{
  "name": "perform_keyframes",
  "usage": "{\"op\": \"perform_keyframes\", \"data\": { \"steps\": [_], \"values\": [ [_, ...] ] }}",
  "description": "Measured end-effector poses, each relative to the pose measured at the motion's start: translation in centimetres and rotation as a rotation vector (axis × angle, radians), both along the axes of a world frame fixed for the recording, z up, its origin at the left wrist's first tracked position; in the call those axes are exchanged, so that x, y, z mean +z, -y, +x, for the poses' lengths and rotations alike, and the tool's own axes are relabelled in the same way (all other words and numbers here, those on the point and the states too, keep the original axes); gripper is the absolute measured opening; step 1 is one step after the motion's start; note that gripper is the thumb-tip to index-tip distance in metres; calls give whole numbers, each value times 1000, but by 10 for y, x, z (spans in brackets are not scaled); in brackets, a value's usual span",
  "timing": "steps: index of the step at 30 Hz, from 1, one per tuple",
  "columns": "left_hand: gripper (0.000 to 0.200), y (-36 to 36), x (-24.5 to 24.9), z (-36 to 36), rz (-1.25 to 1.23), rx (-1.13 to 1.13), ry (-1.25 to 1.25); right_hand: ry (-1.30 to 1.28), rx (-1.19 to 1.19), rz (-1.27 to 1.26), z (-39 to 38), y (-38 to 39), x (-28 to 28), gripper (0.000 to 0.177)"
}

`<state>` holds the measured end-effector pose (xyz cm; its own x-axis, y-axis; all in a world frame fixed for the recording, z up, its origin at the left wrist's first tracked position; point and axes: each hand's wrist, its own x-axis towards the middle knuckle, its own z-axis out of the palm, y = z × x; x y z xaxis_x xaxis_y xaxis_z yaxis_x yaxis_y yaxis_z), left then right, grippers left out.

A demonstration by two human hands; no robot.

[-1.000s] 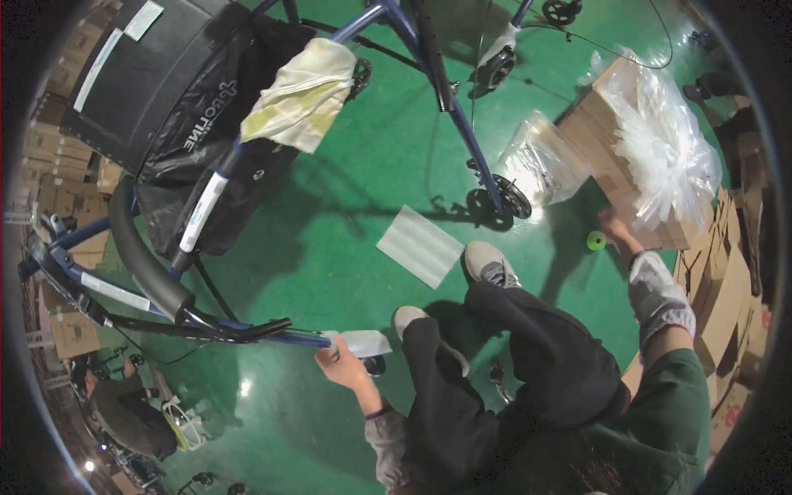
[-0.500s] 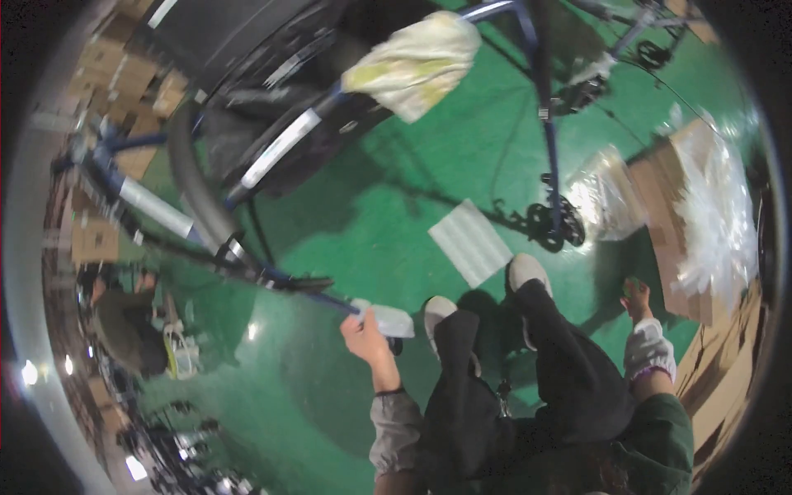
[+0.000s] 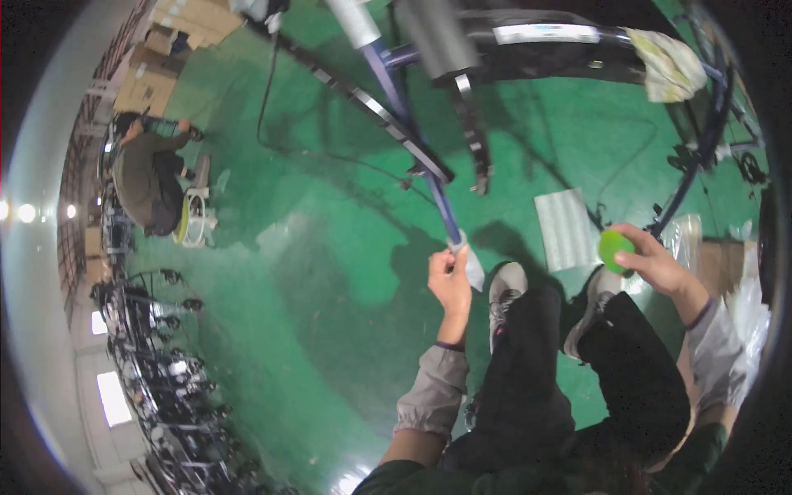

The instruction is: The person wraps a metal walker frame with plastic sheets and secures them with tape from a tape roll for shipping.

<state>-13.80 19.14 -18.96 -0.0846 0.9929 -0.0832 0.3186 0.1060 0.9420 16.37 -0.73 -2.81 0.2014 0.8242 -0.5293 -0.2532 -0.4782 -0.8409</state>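
Observation:
My left hand (image 3: 450, 287) is closed round the lower end of a blue metal tube (image 3: 443, 206), where a whitish plastic wrapping (image 3: 473, 270) hangs off it. The tube belongs to a larger frame with black bars (image 3: 386, 117) and a padded grey part (image 3: 436, 37). Between the thumb and fingers of my right hand (image 3: 657, 266) is a bright green disc (image 3: 615, 251), held above the floor near my shoe. Its exact kind does not show. A yellowish-white cloth (image 3: 667, 66) is draped over the frame at upper right.
A sheet of white foam (image 3: 566, 230) lies on the green floor (image 3: 330, 289). Cardboard (image 3: 719, 266) and clear plastic stand at right. A person (image 3: 148, 177) sits on a low stool (image 3: 196, 216) at left, near several cartons (image 3: 147, 82) and rows of wheeled frames (image 3: 169, 388).
The view has swung, so the frame and cloth sit farther right. My right hand has come up and forward, the green disc now plainly visible in it. My left hand stays on the tube end.

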Motion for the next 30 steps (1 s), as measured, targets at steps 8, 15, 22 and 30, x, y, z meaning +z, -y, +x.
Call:
{"op": "perform_keyframes", "data": {
  "steps": [8,15,22,30],
  "values": [
    [10,-15,1,-39,-89,-320,143,-486,88,-119,-111,-129,-74,44],
    [15,-25,10,-56,-143,-550,241,-639,-145,-257,-175,-144,-109,43],
    [15,-27,10,-58,-38,-586,127,-487,-194,-305,-196,-157,-102,31],
    [16,-27,-1,-55,87,-563,88,-375,-192,-273,-202,-160,-106,31]
  ]
}}
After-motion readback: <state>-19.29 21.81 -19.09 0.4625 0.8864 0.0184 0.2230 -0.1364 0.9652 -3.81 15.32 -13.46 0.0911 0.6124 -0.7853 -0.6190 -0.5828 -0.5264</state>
